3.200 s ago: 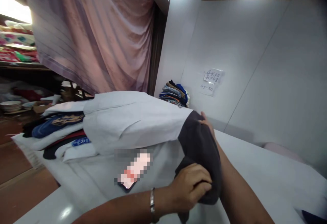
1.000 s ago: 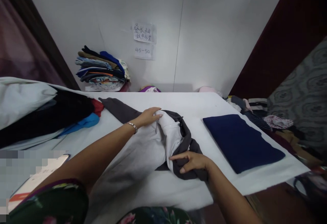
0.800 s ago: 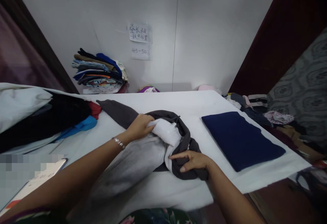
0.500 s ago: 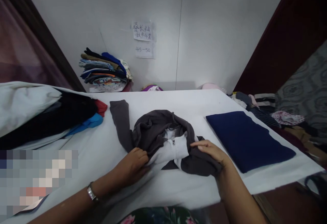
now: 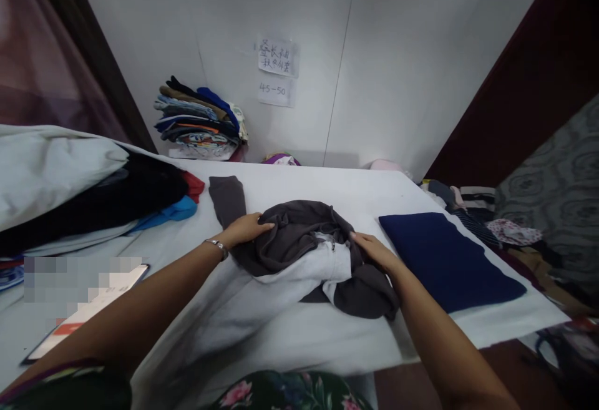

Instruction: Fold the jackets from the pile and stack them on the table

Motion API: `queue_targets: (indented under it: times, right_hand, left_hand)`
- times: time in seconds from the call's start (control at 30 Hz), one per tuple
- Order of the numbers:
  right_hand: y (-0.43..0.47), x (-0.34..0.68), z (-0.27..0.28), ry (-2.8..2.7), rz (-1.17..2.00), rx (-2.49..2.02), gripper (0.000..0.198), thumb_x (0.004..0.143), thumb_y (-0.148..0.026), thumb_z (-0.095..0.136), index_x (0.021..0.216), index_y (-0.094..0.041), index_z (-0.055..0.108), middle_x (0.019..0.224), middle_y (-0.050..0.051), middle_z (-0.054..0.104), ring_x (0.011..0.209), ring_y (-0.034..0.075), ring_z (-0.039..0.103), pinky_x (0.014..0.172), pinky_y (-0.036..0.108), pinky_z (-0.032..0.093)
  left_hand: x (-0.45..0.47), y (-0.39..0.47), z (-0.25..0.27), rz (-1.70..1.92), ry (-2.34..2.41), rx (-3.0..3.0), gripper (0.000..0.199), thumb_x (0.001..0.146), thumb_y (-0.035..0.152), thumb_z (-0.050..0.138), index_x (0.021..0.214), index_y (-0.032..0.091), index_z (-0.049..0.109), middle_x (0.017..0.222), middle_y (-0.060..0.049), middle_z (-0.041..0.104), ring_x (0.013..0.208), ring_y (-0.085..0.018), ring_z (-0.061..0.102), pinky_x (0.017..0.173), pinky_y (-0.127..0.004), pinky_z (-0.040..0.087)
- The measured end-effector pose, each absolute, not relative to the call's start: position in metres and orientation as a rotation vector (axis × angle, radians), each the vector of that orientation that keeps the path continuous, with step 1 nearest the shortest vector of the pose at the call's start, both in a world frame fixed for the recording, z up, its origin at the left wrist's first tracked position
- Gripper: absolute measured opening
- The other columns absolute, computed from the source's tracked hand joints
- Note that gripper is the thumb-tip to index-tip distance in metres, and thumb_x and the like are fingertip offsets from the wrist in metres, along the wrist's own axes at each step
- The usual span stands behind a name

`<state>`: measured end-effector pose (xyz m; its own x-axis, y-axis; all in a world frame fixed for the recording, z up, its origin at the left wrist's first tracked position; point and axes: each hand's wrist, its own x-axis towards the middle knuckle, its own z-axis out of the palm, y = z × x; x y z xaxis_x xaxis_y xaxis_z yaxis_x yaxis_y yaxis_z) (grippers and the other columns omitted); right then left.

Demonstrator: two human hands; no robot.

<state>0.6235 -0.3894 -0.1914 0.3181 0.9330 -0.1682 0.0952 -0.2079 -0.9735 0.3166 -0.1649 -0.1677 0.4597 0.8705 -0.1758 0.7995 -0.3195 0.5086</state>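
Observation:
A dark grey and white hooded jacket point(image 5: 292, 232) lies bunched on the white table, its zip slider at the neck. One grey sleeve stretches toward the back left, while more grey fabric is gathered at the right. My left hand point(image 5: 248, 229) is closed on the left side of the hood, with fingers and thumb pinching the cloth. On the hood's right edge, my right hand point(image 5: 377, 253) grips the fabric, its fingertips partly hidden in the folds. White cloth of the jacket spreads toward my body.
A folded navy garment point(image 5: 444, 260) lies on the table point(image 5: 337, 185) at the right. White, black and blue clothes point(image 5: 93, 191) are heaped at the left, near a phone-like device point(image 5: 84, 322). A stack of folded clothes point(image 5: 201, 120) stands against the back wall.
My left hand has moved up and away from me, from the jacket's front to the hood's left side. My right hand has shifted slightly up to the hood's right edge. The view has shifted slightly.

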Motion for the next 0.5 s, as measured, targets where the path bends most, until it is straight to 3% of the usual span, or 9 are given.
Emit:
queue_targets:
  times: [0.17, 0.4, 0.5]
  right_hand:
    - [-0.389, 0.606, -0.175, -1.009, 1.137, -1.525, 0.037, 0.066, -0.047, 0.074, 0.085, -0.015, 0.073, 0.072, 0.001, 0.071, 0.063, 0.015, 0.059, 0.061, 0.027, 0.045]
    - [-0.399, 0.612, -0.123, -1.100, 1.004, -1.467, 0.034, 0.070, -0.041, 0.074, 0.093, -0.016, 0.073, 0.079, 0.002, 0.072, 0.068, 0.016, 0.063, 0.066, 0.028, 0.050]
    - [-0.354, 0.632, -0.086, -1.079, 0.787, -1.491, 0.028, 0.068, -0.034, 0.074, 0.088, -0.016, 0.072, 0.074, 0.001, 0.071, 0.065, 0.016, 0.063, 0.064, 0.028, 0.051]
  left_hand:
    - [0.316, -0.159, -0.171, 0.149, 1.311, 2.033, 0.045, 0.056, 0.056, 0.070, 0.077, 0.017, 0.066, 0.085, -0.009, 0.074, 0.081, -0.026, 0.068, 0.066, -0.031, 0.051]
    - [0.291, -0.154, -0.118, 0.657, 1.241, 2.034, 0.045, 0.059, 0.047, 0.071, 0.094, 0.020, 0.063, 0.085, -0.003, 0.070, 0.082, -0.025, 0.066, 0.069, -0.033, 0.052]
    - [0.315, -0.119, -0.060, 1.001, 1.388, 2.164, 0.041, 0.065, 0.043, 0.070, 0.099, 0.020, 0.062, 0.097, -0.006, 0.069, 0.100, -0.029, 0.064, 0.083, -0.037, 0.050]
